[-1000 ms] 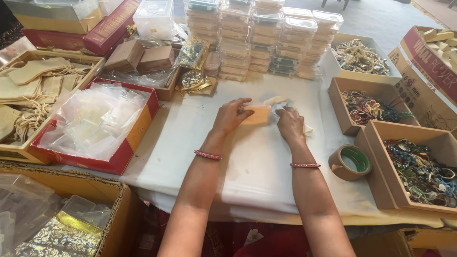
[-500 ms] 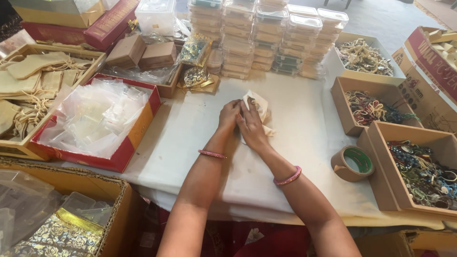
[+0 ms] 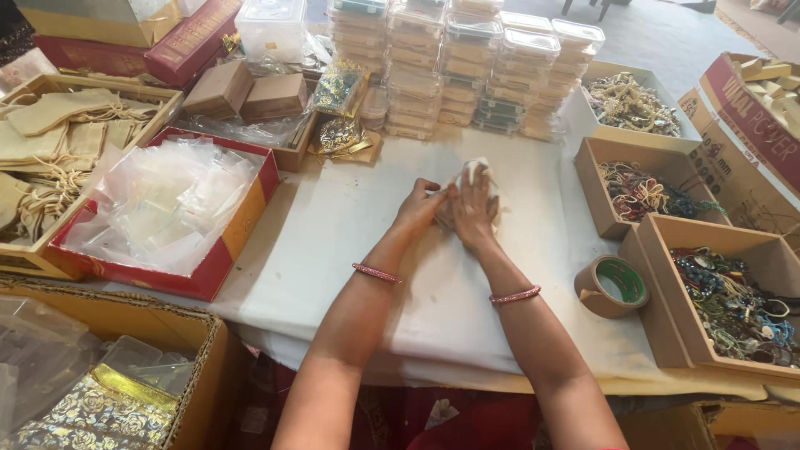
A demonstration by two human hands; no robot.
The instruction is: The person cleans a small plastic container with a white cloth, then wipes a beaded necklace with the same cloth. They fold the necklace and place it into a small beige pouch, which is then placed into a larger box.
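Small cloth bundle (image 3: 467,179) is pressed down mid-tabletop (image 3: 358,242), on the white sheet. Right hand (image 3: 475,208) is laid flat over it, fingers together. Left hand (image 3: 419,208) is closed on its left edge. Tape roll (image 3: 612,286) is seen well apart to the right; red box of clear bags (image 3: 242,225) to the left.

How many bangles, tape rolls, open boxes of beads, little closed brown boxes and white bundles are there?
Pink bangles: 2
Tape rolls: 1
Open boxes of beads: 3
Little closed brown boxes: 2
White bundles: 1
Total: 9
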